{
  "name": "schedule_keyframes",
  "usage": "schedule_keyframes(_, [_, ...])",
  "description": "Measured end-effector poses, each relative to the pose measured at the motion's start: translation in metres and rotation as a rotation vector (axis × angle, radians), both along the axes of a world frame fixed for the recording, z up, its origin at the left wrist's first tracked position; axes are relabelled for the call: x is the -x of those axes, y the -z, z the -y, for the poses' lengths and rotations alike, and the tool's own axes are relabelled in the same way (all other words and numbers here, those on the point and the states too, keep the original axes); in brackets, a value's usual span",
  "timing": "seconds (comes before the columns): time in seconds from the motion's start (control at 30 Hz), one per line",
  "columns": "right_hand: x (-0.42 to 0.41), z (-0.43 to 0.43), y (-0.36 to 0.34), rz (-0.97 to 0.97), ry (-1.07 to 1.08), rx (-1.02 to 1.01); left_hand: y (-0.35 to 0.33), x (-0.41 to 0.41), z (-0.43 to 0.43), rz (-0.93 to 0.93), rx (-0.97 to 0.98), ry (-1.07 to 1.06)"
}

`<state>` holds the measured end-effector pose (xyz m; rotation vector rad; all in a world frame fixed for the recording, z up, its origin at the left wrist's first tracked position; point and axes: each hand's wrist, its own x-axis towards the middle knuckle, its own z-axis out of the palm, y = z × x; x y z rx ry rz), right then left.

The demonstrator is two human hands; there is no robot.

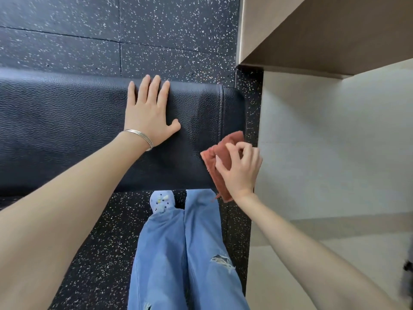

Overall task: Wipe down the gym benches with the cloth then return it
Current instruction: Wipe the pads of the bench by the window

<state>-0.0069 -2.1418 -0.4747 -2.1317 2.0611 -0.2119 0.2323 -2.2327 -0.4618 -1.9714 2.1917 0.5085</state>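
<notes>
My right hand [240, 170] pinches the folded red cloth [221, 162] at the bench's right end, its long axis running from the near edge up toward the far right corner, lower tip overhanging; my left hand [149, 115] lies flat, fingers spread, on the black bench [67, 121]. My fingers hide much of the cloth, and the bench is cut off at left. Speckled black rubber floor [89, 41]; pale wall [335, 142] at right.

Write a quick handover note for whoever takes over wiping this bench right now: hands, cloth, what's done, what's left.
Left hand: open, flat on the black bench pad, bracing.
Right hand: gripping the reddish cloth, bunched at the pad's right end near the front corner.
Done: cannot tell from this view how much of the pad has been wiped.
Left: finish this pad, any other benches, then return the cloth. Its return spot is not in view.
</notes>
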Motion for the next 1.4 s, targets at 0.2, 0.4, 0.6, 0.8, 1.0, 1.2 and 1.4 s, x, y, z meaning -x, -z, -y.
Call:
schedule_keyframes(0.2, [-0.002,0.042,-0.014,-0.020,-0.149,-0.015,-0.003,-0.001,0.001,0.012,-0.005,0.007])
schedule_keyframes(0.4, [-0.060,0.191,-0.014,-0.109,0.020,-0.277,-0.002,-0.001,0.002,0.018,-0.006,0.002])
schedule_keyframes(0.6, [-0.057,0.138,-0.019,-0.126,-0.054,-0.068,-0.003,-0.006,0.001,0.003,0.015,0.017])
schedule_keyframes(0.8, [-0.040,-0.010,-0.023,-0.060,-0.364,-0.068,-0.009,-0.010,-0.014,0.017,-0.001,0.054])
schedule_keyframes(1.0, [-0.044,0.027,-0.028,-0.117,-0.579,-0.089,-0.010,-0.051,-0.025,-0.009,0.018,0.067])
schedule_keyframes(1.2, [-0.127,0.145,-0.019,-0.131,0.083,-0.138,-0.011,-0.118,-0.026,0.005,0.023,0.013])
schedule_keyframes(1.4, [-0.140,0.088,-0.023,-0.144,0.071,-0.003,-0.012,-0.153,-0.035,-0.005,0.026,0.117])
